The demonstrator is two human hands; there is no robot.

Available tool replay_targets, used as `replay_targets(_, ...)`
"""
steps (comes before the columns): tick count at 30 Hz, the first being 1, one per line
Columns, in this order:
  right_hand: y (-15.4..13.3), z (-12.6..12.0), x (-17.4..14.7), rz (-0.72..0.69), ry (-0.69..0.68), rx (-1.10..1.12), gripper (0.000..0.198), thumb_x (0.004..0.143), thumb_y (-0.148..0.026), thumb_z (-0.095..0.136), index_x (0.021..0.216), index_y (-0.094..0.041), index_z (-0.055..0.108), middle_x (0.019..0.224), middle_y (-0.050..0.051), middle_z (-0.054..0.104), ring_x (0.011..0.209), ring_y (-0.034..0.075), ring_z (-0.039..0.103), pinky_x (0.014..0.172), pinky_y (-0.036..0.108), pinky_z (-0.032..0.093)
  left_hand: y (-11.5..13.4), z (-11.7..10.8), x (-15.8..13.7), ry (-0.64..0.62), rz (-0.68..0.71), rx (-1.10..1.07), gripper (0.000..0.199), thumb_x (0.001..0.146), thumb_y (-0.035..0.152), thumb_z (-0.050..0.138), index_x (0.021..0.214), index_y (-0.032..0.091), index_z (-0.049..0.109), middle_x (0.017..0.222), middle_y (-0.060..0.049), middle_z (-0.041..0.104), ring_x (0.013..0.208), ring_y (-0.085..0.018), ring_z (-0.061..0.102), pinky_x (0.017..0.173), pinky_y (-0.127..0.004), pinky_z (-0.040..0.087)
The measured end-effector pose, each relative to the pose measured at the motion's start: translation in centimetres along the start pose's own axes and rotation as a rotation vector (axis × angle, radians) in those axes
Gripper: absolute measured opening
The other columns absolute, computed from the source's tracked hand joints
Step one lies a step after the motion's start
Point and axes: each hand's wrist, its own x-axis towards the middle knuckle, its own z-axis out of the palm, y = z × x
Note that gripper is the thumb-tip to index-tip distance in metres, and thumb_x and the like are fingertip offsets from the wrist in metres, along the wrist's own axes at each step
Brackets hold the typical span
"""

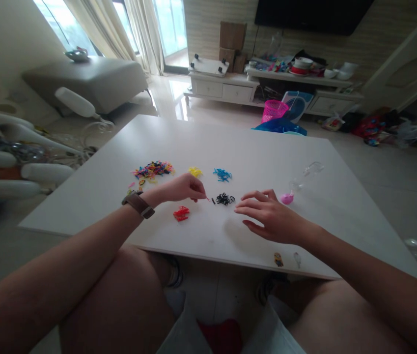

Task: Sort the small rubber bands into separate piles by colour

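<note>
My left hand [190, 188], with a watch [140, 203] on its wrist, pinches a small pinkish rubber band [208, 198] just left of a black pile of bands [224, 199]. To the right of that pile my right hand [263, 214] hovers over the table, its fingers apart and nothing in them. A red pile [181, 213] lies nearer to me, below the left hand. Beyond the hands are a yellow pile [195, 171], partly hidden by the left hand, and a blue pile [222, 174]. A larger mixed-colour heap [153, 169] sits at the left.
All this lies on a white table [208, 241]. A pink item [287, 197] and a clear plastic container [311, 169] are right of my right hand. A small yellow figure [278, 259] and a small pale piece [297, 259] lie near the front edge.
</note>
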Motion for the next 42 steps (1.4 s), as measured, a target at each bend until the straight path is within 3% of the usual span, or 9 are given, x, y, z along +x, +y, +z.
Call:
replay_targets(3, 0.1, -0.2, -0.4, 0.012, 0.000, -0.003, 0.025, 0.097, -0.021, 0.058, 0.121, -0.021, 0.066, 0.121, 0.011, 0.073, 0.122, 0.029, 0.058, 0.093, 0.042, 0.034, -2.3, -1.7, -1.2, 0.010, -0.112, 0.109, 0.021, 0.071, 0.036, 0.080, 0.075, 0.015, 0.080, 0.066, -0.004, 0.071, 0.062, -0.014, 0.063, 0.058, -0.021, 0.045)
replay_targets(7, 0.3, -0.4, -0.9, 0.021, -0.019, -0.005, 0.022, 0.097, -0.021, 0.057, 0.117, -0.022, 0.067, 0.120, 0.010, 0.073, 0.122, 0.028, 0.058, 0.092, 0.043, 0.033, -4.2, -2.0, -2.6, -0.025, -0.232, 0.217, 0.018, 0.068, 0.033, 0.079, 0.072, 0.016, 0.080, 0.060, -0.003, 0.069, 0.057, -0.013, 0.060, 0.052, -0.020, 0.039)
replay_targets(14, 0.4, -0.4, -1.0, 0.018, -0.028, -0.008, 0.018, 0.098, -0.021, 0.057, 0.110, -0.022, 0.069, 0.120, 0.010, 0.073, 0.123, 0.029, 0.058, 0.092, 0.043, 0.033, -4.7, -2.3, -3.5, -0.033, -0.243, 0.219, 0.025, 0.062, 0.027, 0.085, 0.084, 0.016, 0.083, 0.060, 0.000, 0.070, 0.056, -0.012, 0.059, 0.053, -0.020, 0.039)
replay_targets(18, 0.4, -0.4, -0.8, 0.007, -0.027, 0.001, 0.019, 0.097, -0.020, 0.058, 0.112, -0.022, 0.069, 0.120, 0.010, 0.073, 0.123, 0.029, 0.058, 0.091, 0.043, 0.033, -3.3, -1.4, -3.1, -0.014, -0.169, 0.014, 0.026, 0.067, 0.033, 0.087, 0.085, 0.015, 0.081, 0.073, -0.004, 0.076, 0.067, -0.014, 0.066, 0.060, -0.022, 0.047)
replay_targets(22, 0.0, -0.2, -0.3, 0.005, 0.006, 0.019, 0.019, 0.098, -0.022, 0.058, 0.113, -0.021, 0.069, 0.114, 0.009, 0.075, 0.118, 0.027, 0.062, 0.092, 0.042, 0.033, -0.7, 1.4, -2.1, -0.036, -0.054, -0.295, 0.031, 0.069, 0.032, 0.089, 0.093, 0.015, 0.080, 0.093, -0.009, 0.079, 0.084, -0.017, 0.073, 0.078, -0.027, 0.057)
replay_targets(25, -0.7, -0.1, 0.2, 0.040, 0.090, 0.024, 0.015, 0.098, -0.028, 0.060, 0.108, -0.021, 0.070, 0.106, 0.008, 0.077, 0.109, 0.025, 0.066, 0.092, 0.041, 0.033, 1.0, 3.6, -1.5, -0.037, 0.002, -0.454, 0.034, 0.066, 0.030, 0.092, 0.092, 0.013, 0.078, 0.095, -0.011, 0.079, 0.088, -0.019, 0.075, 0.086, -0.031, 0.059)
replay_targets(31, -2.2, -0.1, 0.8, 0.068, 0.218, 0.051, 0.018, 0.095, -0.036, 0.068, 0.104, -0.021, 0.070, 0.097, 0.006, 0.077, 0.098, 0.022, 0.068, 0.087, 0.038, 0.037, 3.7, 6.1, -0.5, -0.098, 0.067, -0.528, 0.032, 0.069, 0.029, 0.091, 0.092, 0.012, 0.075, 0.087, -0.011, 0.079, 0.084, -0.020, 0.077, 0.081, -0.031, 0.061)
replay_targets(42, -2.8, -0.1, 0.9, 0.105, 0.246, 0.110, 0.006, 0.092, -0.017, 0.062, 0.088, -0.021, 0.065, 0.081, 0.003, 0.073, 0.082, 0.019, 0.065, 0.076, 0.034, 0.041, 4.8, 7.9, 0.1, -0.129, 0.101, -0.617, 0.031, 0.069, 0.028, 0.091, 0.088, 0.011, 0.074, 0.082, -0.010, 0.079, 0.076, -0.017, 0.075, 0.073, -0.026, 0.059)
